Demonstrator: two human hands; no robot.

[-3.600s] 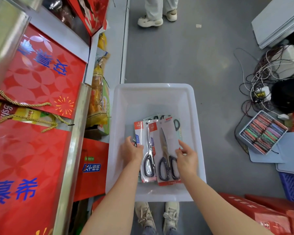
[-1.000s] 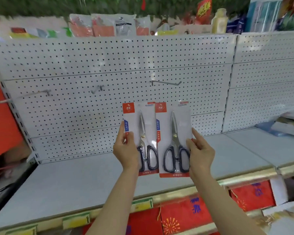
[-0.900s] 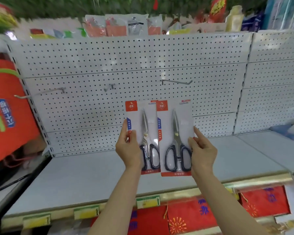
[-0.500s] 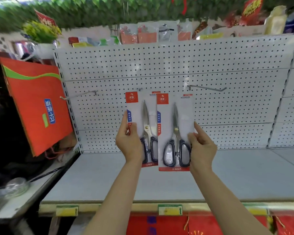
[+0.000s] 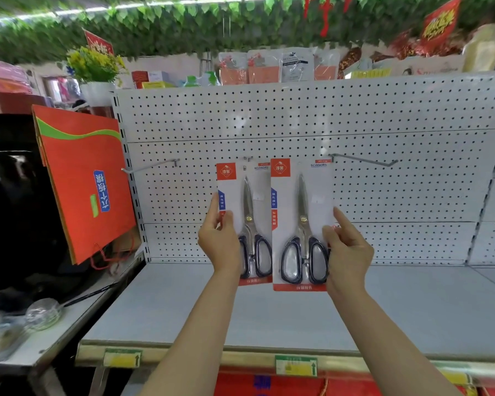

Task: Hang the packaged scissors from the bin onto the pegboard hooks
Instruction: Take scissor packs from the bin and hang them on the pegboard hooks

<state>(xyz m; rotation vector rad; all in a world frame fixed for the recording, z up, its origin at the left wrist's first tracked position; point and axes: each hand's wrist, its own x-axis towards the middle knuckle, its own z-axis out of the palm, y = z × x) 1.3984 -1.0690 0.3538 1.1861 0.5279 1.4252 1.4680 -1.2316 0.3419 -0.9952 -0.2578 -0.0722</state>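
My fingers (image 5: 344, 224) of the right hand (image 5: 347, 250) are curled on the right edge of one white card package of black-handled scissors (image 5: 302, 224), with the thumb on its front, and the left hand (image 5: 219, 244) pinches the left edge of a second package of the same scissors (image 5: 250, 221). I hold both packages upright, side by side, and the right one overlaps the edge of the left one a little. Behind them stands the big white perforated metal pegboard (image 5: 312, 115), and under it the pale grey shelf (image 5: 269, 310) with yellow price labels on its front rail. At the left hangs a large orange paper bag (image 5: 83, 181). A long metal hook (image 5: 363, 160) sticks out of the board to the upper right of the packages, another long hook (image 5: 152, 165) to the upper left. A short hook (image 5: 248, 159) is just above the left package, and I cannot tell if the card touches it.
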